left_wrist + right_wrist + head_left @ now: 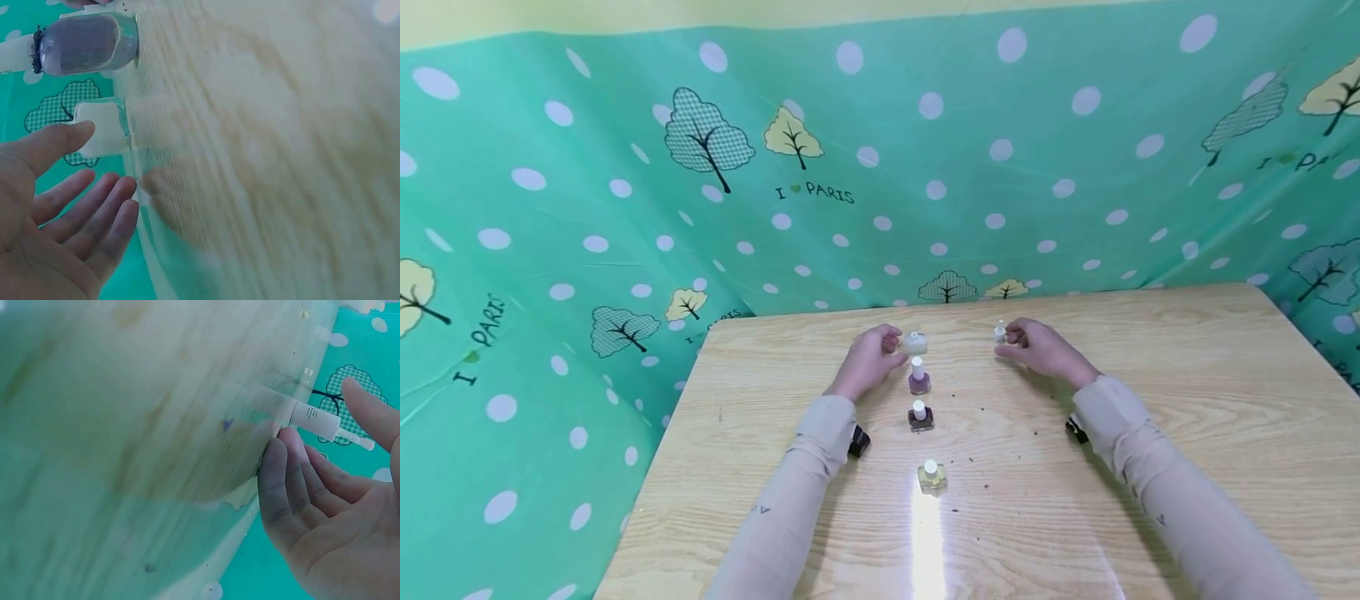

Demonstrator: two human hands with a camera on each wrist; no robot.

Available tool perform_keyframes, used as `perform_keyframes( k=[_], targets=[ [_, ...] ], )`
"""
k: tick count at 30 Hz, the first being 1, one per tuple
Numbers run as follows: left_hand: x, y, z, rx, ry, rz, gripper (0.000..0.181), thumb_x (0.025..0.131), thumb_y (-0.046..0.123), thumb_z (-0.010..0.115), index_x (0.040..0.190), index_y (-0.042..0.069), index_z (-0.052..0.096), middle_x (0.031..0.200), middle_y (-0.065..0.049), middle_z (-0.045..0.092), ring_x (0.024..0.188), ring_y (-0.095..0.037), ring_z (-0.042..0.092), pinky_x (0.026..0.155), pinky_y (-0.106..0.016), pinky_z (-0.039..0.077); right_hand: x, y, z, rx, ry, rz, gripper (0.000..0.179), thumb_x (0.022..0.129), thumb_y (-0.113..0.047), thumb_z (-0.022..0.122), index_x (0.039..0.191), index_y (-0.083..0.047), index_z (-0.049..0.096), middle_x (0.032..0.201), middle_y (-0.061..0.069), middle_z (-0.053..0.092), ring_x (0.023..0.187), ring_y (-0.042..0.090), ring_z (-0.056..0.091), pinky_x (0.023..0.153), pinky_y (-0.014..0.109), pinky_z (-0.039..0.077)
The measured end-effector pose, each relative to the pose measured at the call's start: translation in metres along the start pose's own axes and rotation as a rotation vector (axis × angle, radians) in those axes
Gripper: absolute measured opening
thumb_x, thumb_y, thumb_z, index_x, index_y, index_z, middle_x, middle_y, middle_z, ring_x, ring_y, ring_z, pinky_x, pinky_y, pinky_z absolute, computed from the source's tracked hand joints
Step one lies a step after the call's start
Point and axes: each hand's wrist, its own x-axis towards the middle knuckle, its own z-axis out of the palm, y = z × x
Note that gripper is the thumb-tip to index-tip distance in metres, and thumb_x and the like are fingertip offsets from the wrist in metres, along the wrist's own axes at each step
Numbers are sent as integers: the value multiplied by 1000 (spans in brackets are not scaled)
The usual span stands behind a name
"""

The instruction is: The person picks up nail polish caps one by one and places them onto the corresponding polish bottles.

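Observation:
Beside a squat nail polish bottle with white polish point(915, 342) is my left hand point(867, 360), its fingers loosely bent and holding nothing. The left wrist view shows the thumb in front of this white bottle point(103, 128); contact cannot be told. On the right, a small white nail polish cap point(999, 334) stands on the table with its thin brush stem pointing up. My right hand point(1042, 348) is just right of it. In the right wrist view, thumb and fingers stand apart around the cap point(315, 421), without pinching it.
Nearer me than the white bottle, a purple polish bottle point(919, 382), a dark one point(921, 419) and a pale yellow one point(932, 477) stand in a rough column, all with white caps. Small dark specks dot the wooden table point(1015, 517). A green dotted cloth point(880, 183) hangs behind.

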Motion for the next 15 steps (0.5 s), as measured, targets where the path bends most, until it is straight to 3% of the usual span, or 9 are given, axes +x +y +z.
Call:
perform_keyframes(
  k=[9, 15],
  targets=[
    [10, 0, 8, -40, -12, -2, 44, 92, 18, 71, 131, 4, 58, 121, -10, 65, 113, -24, 61, 100, -36, 51, 10, 4, 1, 40, 13, -18, 39, 97, -19, 65, 122, 8, 55, 107, 16, 60, 91, 24, 56, 77, 33, 49],
    [15, 0, 11, -9, -3, 26, 34, 93, 20, 70, 123, 6, 64, 114, -9, 67, 105, -22, 63, 95, -35, 53, 14, 4, 0, 42, 23, 2, 37, 96, -17, 66, 121, 9, 57, 104, 17, 61, 85, 23, 56, 69, 29, 50]
  ],
)
